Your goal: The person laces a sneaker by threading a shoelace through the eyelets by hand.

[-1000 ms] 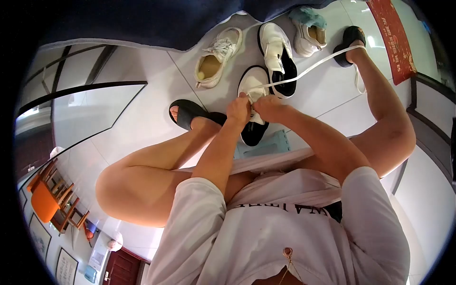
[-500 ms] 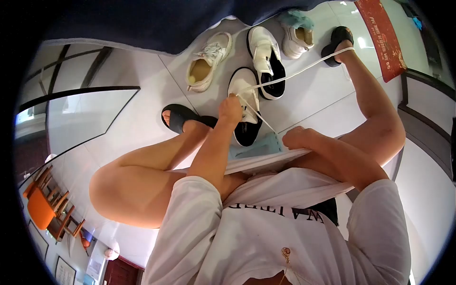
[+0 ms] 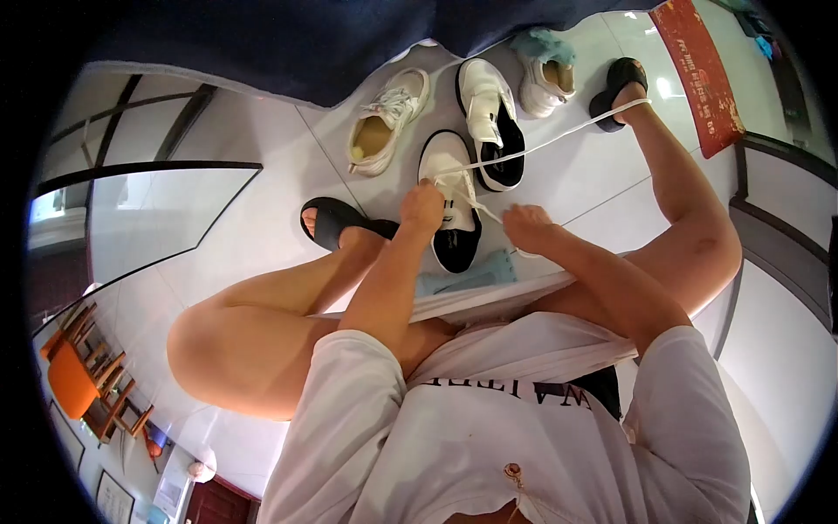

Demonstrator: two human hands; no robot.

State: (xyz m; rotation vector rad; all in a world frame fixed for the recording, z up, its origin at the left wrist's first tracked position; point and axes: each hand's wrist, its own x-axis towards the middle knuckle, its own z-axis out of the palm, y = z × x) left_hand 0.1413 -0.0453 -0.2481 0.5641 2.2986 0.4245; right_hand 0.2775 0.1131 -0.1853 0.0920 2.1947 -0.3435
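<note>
My left hand (image 3: 423, 207) is closed at the left side of a white shoe with a black insole (image 3: 457, 249), pinching the white shoelace near its eyelets. To the right of that shoe, my right hand (image 3: 529, 229) is closed round the lace, which runs from the eyelets to its fingers. Another stretch of the white lace (image 3: 567, 133) crosses over the second white shoe (image 3: 485, 103) and reaches the ankle at the upper right. The two black-lined shoes lie side by side on the floor.
A pair of cream sneakers stands apart, one (image 3: 385, 122) on the left, one (image 3: 547, 86) with a teal cloth on the right. Black slippers (image 3: 336, 224) are on the feet. A light blue stool (image 3: 471, 276) is below the shoe. A red mat (image 3: 701, 83) lies at upper right.
My right hand pulled away from the shoe to the lower right, drawing the lace out, then came slightly back up and left. My left hand stays by the eyelets.
</note>
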